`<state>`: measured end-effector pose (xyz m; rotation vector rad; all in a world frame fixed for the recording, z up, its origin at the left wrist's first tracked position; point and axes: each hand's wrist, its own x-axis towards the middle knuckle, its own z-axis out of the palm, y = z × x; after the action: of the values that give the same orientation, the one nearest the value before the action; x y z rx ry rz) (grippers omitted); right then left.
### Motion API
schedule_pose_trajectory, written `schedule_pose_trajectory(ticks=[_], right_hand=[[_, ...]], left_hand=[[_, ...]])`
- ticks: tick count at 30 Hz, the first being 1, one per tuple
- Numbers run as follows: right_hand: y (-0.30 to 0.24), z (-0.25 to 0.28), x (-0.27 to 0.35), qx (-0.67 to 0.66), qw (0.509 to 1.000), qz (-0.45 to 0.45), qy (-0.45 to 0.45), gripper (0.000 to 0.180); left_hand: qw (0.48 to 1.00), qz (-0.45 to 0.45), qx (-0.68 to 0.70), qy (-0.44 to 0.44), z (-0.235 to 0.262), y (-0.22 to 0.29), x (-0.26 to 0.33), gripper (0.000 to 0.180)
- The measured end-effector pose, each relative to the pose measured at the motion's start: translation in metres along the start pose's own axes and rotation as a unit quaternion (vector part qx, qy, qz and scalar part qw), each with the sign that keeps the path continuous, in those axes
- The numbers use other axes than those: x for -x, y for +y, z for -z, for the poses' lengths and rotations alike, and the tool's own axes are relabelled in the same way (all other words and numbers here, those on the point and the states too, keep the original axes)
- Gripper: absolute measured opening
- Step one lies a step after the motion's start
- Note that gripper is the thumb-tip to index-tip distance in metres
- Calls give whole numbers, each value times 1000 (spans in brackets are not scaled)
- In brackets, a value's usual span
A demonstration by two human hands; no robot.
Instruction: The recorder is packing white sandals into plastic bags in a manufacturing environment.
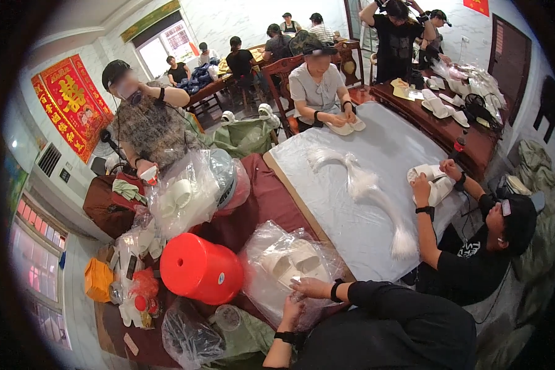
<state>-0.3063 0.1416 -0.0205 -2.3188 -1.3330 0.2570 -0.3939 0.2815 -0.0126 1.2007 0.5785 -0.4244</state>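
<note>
Close together at the near edge of the work area, both my hands are closed in front of a clear plastic bag with white slippers in it. My right hand reaches in from the right, its fingertips pinched beside the slippers near a small whitish bit. Just below it is my left hand, fingers curled at the bag's edge. What either hand pinches is too small to make out. A red plastic stool or bucket lies on its side left of the bag.
A pale-covered table bears a bundle of clear strands. Co-workers at its far and right sides handle white slippers. At left, another person stands behind bagged slippers. Crumpled clear bags lie near me.
</note>
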Motion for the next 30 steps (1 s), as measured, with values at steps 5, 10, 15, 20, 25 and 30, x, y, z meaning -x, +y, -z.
schedule_pose_trajectory(ticks=[5,10,15,20,25,30], right_hand=[[9,-15,27,139,984,-61,90,46],[14,3,41,172,978,-114,42,52],[6,14,34,113,980,-144,-74,52],[23,-12,39,158,980,-118,-32,50],[37,-14,45,162,978,-119,52,48],[23,9,25,106,985,-134,4,26]], left_hand=[[998,-3,59,-13,4,2,0,58],[995,32,92,7,18,-5,-9,63],[997,22,47,52,14,1,-6,61],[996,9,58,62,5,13,3,58],[997,8,39,65,1,12,3,56],[999,4,16,48,0,12,6,62]])
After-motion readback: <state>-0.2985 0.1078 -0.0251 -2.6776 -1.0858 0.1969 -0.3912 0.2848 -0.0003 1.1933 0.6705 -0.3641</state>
